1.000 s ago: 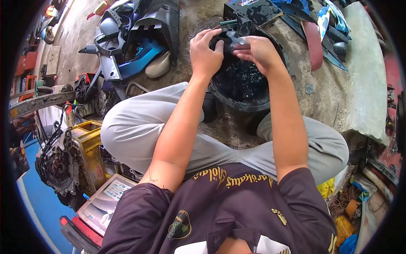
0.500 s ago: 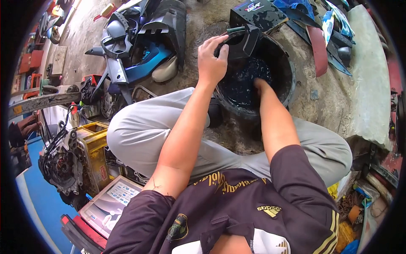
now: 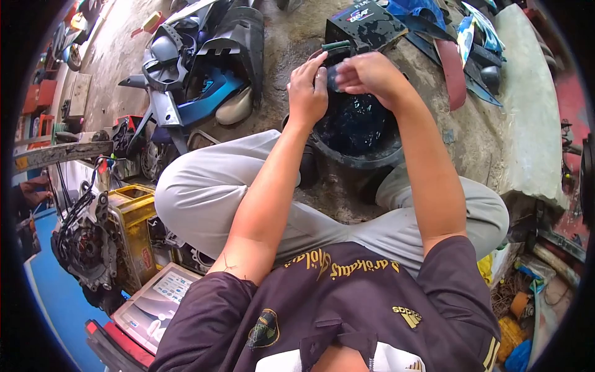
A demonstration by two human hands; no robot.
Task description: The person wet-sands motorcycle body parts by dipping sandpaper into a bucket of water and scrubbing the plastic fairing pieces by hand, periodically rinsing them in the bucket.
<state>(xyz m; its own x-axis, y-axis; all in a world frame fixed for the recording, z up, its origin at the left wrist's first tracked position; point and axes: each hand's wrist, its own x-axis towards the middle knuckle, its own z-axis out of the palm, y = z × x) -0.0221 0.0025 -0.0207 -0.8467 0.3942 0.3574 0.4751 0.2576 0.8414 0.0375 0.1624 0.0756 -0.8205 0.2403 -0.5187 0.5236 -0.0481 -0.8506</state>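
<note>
My left hand is closed on the near side of a black plastic part, which it holds tilted over the far rim of a bucket. Much of that part is hidden behind my hands. My right hand is raised over the water, its bent fingers smeared by motion and reaching toward the black part. Between the two hands shows a blurred bluish-grey patch that I cannot make out. Below them stands the black bucket, holding dark water with foam or glints on its surface.
Beyond the bucket stands a black box. Motorcycle fairings, including a blue panel, lie at left; a dark red panel lies at right. Beside my left knee are a yellow crate and an engine part.
My right hand has come up out of the water in the bucket to the black part. My left hand keeps its hold, and the black part is turned differently.
</note>
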